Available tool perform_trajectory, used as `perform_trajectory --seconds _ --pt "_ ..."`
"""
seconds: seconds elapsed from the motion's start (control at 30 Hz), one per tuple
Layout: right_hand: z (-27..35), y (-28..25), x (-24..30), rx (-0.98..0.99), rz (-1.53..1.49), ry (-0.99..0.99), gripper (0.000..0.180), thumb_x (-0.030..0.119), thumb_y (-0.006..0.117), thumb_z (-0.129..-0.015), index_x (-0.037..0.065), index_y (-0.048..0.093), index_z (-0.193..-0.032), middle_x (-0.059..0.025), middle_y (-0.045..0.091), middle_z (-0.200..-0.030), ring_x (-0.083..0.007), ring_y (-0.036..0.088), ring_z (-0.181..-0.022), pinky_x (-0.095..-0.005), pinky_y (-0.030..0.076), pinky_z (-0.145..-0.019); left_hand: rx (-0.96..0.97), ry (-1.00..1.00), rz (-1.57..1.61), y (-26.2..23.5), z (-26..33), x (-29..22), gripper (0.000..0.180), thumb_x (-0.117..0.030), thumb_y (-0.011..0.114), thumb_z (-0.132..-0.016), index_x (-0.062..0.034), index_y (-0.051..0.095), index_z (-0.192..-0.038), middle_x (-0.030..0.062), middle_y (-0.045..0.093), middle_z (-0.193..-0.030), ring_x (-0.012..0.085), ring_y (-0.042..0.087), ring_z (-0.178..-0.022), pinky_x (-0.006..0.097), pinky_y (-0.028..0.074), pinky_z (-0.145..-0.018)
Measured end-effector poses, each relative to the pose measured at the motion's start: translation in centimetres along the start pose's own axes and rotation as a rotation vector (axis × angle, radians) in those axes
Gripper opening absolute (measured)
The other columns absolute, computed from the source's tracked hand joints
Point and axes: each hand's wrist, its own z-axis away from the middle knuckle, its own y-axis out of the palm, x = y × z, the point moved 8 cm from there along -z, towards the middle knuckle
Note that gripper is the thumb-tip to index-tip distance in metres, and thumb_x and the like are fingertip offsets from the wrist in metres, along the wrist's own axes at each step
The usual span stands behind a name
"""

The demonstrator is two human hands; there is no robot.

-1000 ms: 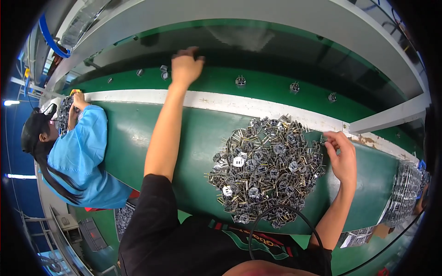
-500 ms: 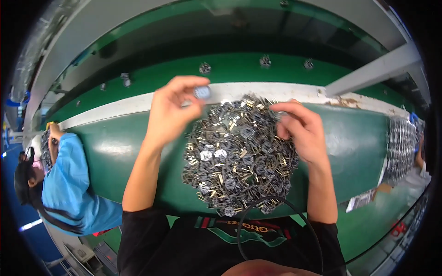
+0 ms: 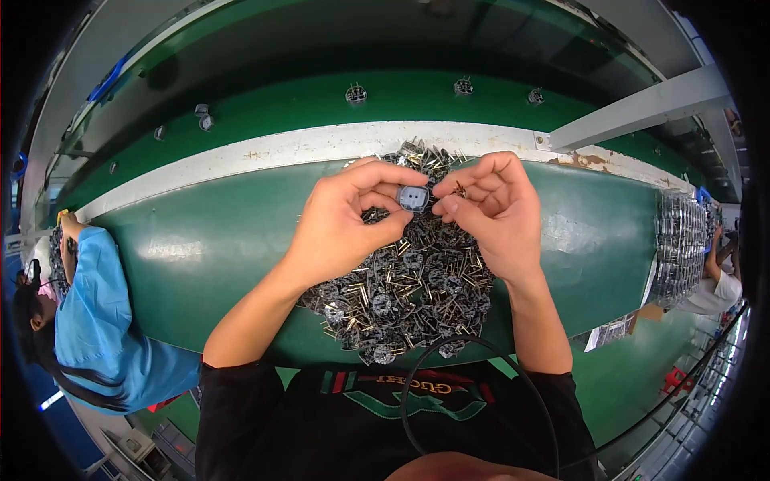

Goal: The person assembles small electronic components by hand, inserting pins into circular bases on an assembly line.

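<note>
My left hand (image 3: 346, 223) pinches a small round grey part (image 3: 413, 197) between thumb and fingers, held above a heap of small grey parts with brass pins (image 3: 405, 280). My right hand (image 3: 489, 212) is close against it from the right, its fingertips shut on a tiny brass pin (image 3: 459, 191) next to the round part. The heap lies on the green work surface (image 3: 208, 264) just in front of my chest.
A white strip (image 3: 265, 152) runs along the far edge of the surface, with a green conveyor (image 3: 321, 104) behind carrying a few single parts (image 3: 355, 94). A person in a blue coat (image 3: 88, 321) works at the left. Another person and stacked parts (image 3: 682, 240) are at the right.
My left hand came back from the conveyor to the heap and picked up a round part. Both hands have drawn together above the pile, and the view has shifted left.
</note>
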Motion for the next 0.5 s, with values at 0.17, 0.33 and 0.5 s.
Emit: perform_trajectory --seconds 0.17,0.33,0.5 --pt "0.5 -0.4 1.5 -0.056 0.304 -0.184 0.022 -0.015 0.061 -0.085 -0.004 0.068 -0.102 -0.0128 0.068 -0.106 -0.0192 0.069 -0.089 -0.0280 0.058 -0.070 0.026 0.013 0.003 0.1 0.1 0.2 0.039 0.013 0.065 -0.080 0.0048 0.064 -0.119 0.0093 0.059 -0.110 0.0133 0.064 -0.093 0.025 0.054 -0.082" --pt "1.3 0.9 4.3 -0.018 0.646 -0.496 0.018 -0.011 0.073 -0.077 -0.002 0.072 -0.092 -0.0115 0.068 -0.102 -0.0205 0.069 -0.085 -0.0286 0.057 -0.067 0.040 -0.061 0.126 0.9 0.1 0.8 0.044 0.018 0.064 -0.081 0.0062 0.062 -0.123 0.0100 0.061 -0.115 0.0109 0.061 -0.090 0.024 0.053 -0.081" --pt "1.9 2.9 5.1 0.021 0.828 -0.702 0.021 -0.009 0.077 -0.071 -0.002 0.071 -0.091 -0.0091 0.066 -0.093 -0.0214 0.066 -0.079 -0.0303 0.054 -0.065 0.038 -0.113 0.164 1.2 0.4 1.1 0.044 0.018 0.066 -0.079 0.0064 0.063 -0.121 0.0111 0.063 -0.115 0.0117 0.062 -0.093 0.025 0.054 -0.082"
